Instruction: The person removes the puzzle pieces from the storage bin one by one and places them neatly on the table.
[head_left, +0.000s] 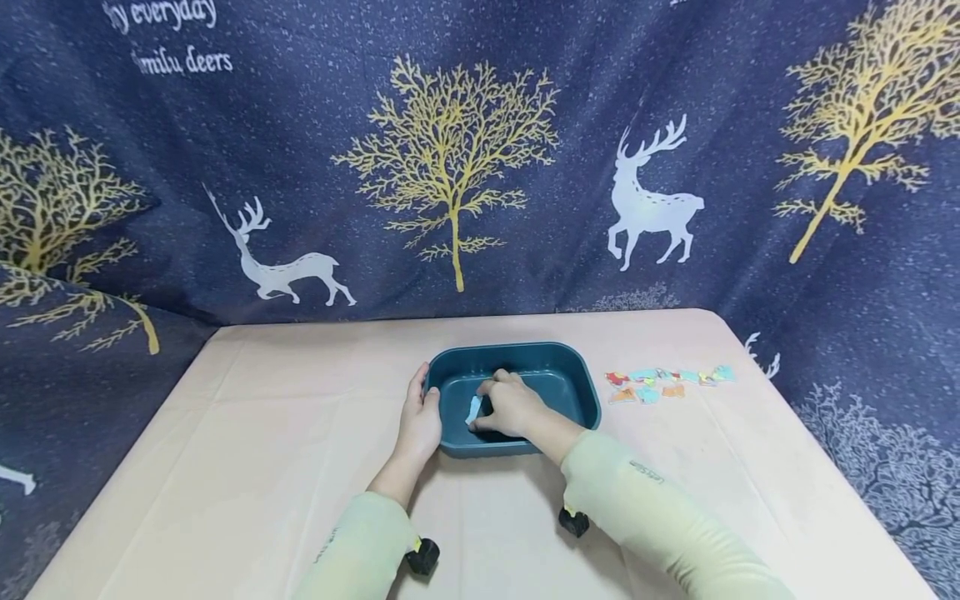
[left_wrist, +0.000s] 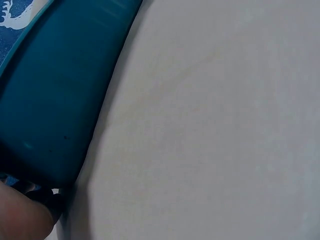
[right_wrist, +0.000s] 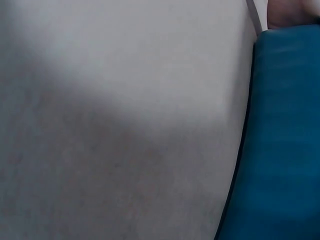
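Note:
A dark teal rectangular box [head_left: 573, 392] with rounded corners stands on the table. My right hand [head_left: 513, 407] reaches inside it, thumb and fingers curved about a small light blue piece [head_left: 474, 410], gripping it at its ends. Along the box's left outer wall lies my left hand [head_left: 422, 421], its fingers fairly straight and touching the side. In the left wrist view, the thumb [left_wrist: 22, 215] is by a corner of the box [left_wrist: 55, 110]. The right wrist view shows only the box's outer wall [right_wrist: 280, 140] and a bit of the left hand [right_wrist: 290, 12].
Right of the box, several small colourful flat pieces [head_left: 648, 396], looking like puzzle pieces, lie in two rows. A pale cloth covers the table [head_left: 285, 450]. Behind it hangs a dark blue curtain [head_left: 525, 275] with deer and trees. A black wrist device [head_left: 423, 557] hangs under each sleeve.

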